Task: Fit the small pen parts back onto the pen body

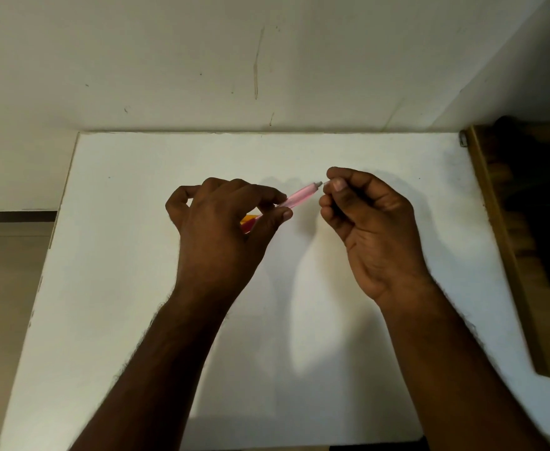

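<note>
A white desk [364,353] stands against a pale wall [267,60], with a brown wooden frame [495,222] along its right edge. Above the desk's middle, the left hand [221,219] pinches a pink pen [299,196] between thumb and fingers, its grey tip pointing up and right. The right hand [364,216], fingers curled, pinches something too small to make out just beside that tip.

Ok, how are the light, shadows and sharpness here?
Head view: soft, dim, even light; faint shadows of both hands on the white table; no glare; wide-angle bend at the edges; pink pen slightly soft in the left hand; dark corner at right.
</note>
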`<state>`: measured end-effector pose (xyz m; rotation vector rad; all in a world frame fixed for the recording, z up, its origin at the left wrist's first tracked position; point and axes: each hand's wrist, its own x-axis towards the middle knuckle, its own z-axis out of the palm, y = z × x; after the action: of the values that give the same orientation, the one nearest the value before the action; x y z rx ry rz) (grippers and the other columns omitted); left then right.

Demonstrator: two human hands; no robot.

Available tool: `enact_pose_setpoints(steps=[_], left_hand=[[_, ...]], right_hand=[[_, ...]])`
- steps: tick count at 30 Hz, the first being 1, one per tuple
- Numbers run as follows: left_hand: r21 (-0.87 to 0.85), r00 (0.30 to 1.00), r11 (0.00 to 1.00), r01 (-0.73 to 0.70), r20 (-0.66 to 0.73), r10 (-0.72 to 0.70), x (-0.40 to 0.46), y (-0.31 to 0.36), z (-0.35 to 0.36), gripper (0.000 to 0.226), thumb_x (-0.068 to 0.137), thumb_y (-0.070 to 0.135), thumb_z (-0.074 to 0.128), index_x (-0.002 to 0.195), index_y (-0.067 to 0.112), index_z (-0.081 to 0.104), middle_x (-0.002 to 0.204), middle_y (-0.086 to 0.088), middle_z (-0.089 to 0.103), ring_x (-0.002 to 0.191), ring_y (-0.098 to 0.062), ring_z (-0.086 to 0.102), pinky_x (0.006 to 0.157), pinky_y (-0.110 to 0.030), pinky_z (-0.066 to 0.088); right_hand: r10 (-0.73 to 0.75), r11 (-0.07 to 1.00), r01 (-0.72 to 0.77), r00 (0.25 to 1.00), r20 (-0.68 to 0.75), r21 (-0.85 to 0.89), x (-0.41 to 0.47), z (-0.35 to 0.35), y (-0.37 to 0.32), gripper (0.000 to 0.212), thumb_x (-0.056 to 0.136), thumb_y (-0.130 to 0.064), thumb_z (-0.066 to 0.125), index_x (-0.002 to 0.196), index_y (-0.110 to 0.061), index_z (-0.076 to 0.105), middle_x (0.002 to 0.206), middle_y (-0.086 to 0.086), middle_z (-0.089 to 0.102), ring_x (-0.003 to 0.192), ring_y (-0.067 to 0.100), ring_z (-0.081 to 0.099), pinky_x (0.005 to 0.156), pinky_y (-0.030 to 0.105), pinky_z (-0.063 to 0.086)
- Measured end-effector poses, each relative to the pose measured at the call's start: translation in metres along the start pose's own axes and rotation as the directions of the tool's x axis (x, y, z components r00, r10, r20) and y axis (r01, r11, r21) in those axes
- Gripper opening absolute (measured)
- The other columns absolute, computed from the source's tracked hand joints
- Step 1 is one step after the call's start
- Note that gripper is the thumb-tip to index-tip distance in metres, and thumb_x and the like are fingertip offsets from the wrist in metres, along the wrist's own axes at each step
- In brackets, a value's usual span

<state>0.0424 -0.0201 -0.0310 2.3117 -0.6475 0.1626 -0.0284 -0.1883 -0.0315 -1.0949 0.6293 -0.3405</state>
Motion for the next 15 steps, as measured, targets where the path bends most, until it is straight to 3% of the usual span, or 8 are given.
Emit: enact_pose_setpoints(steps=[8, 15], left_hand=[[0.014, 1.000, 1.000, -0.004, 0.013, 0.003, -0.0005, 0.0008, 0.0004, 0.015, 0.090, 0.053, 0.067, 0.095, 0.040, 0.073, 0.086, 0.022, 0.070, 0.093, -0.007, 0.060, 0.096, -0.041, 0.025], [0.028, 1.000, 1.000, -0.002, 0.019, 0.002, -0.0004, 0.0002, 0.0002, 0.017, 0.091, 0.054, 0.066, 0.095, 0.039, 0.073, 0.086, 0.020, 0.071, 0.093, -0.009, 0.061, 0.097, -0.043, 0.026]], right_hand=[[0.008, 0.999, -0.009, 0.999, 0.031, 0.036, -0.0002, -0.0022, 0.0011, 0.015, 0.095, -0.006, 0.066, 0.105, -0.011, 0.076, 0.095, 0.004, 0.078, 0.091, 0.018, 0.075, 0.082, 0.025, 0.058], [-0.065, 0.995, 0.069, 0.996, 0.052, -0.077, 0.0003, -0.0031, 0.0018, 0.016, 0.095, -0.003, 0.066, 0.106, -0.009, 0.075, 0.095, 0.006, 0.077, 0.087, 0.020, 0.074, 0.081, 0.028, 0.059]])
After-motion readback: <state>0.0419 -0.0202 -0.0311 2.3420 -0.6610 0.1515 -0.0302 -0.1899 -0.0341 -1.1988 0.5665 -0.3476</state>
